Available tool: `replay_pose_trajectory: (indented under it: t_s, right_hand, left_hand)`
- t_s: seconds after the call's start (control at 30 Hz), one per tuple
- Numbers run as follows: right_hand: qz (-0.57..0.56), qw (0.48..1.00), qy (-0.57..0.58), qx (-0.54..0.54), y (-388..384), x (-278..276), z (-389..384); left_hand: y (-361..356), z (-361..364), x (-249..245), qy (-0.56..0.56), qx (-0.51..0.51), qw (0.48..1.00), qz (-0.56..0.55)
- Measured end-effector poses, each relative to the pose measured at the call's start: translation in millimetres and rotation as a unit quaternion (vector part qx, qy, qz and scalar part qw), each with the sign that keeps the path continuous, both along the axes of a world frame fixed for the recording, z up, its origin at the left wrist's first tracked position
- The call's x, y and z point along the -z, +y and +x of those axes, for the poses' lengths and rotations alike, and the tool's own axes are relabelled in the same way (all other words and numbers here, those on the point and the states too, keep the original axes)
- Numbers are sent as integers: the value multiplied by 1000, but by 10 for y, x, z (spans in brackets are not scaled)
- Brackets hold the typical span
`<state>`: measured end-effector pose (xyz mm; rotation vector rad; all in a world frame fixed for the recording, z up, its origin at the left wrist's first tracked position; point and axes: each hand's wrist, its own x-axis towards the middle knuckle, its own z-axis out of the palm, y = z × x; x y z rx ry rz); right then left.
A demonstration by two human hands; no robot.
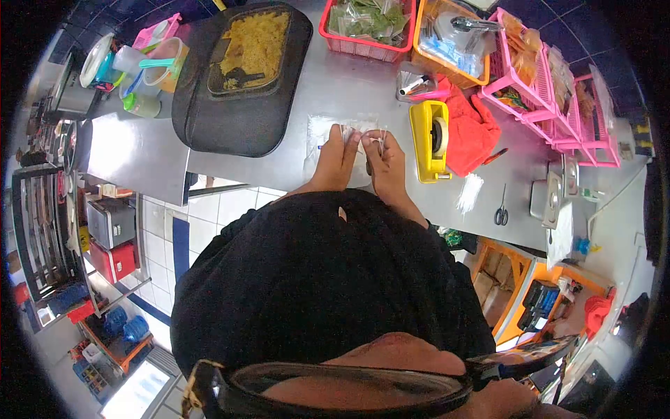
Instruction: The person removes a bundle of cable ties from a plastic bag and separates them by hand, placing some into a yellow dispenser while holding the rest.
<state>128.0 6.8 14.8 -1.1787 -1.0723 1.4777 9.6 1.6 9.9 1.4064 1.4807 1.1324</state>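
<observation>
L hand (pixel 336 155) & R hand (pixel 384 157) pinch clear plastic (pixel 317 128); long axis prob. crosswise.

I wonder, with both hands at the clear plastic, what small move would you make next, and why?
I would probably ease the left hand and right hand slightly apart to spread the clear plastic, because both appear to pinch it with fingertips close together, low over the metal counter, leaving little of it opened between them.

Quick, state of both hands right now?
Left hand: closed in a pinch on thin clear plastic.
Right hand: also pinched closed on clear plastic, fingertips close to the left's; same piece or not, can't tell.
</observation>
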Motion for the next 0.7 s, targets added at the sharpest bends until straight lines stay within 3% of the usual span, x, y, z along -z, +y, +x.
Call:
replay_pose_trajectory:
  t_s: [0.17, 0.27, 0.47, 0.7]
  right_hand:
    - [70, 997, -3, 31, 2, 60, -28]
    - [22, 999, 14, 28, -4, -8, -25]
    - [22, 998, 56, 37, -1, 12, -30]
    - [8, 960, 173, 222, 152, -87, 128]
  left_hand:
    - [2, 5, -24, 13, -2, 1000, -19]
    - [22, 12, 82, 14, -4, 999, 35]
    - [9, 4, 118, -15, 6, 1000, 17]
    - [18, -13, 16, -108, 20, 989, -102]
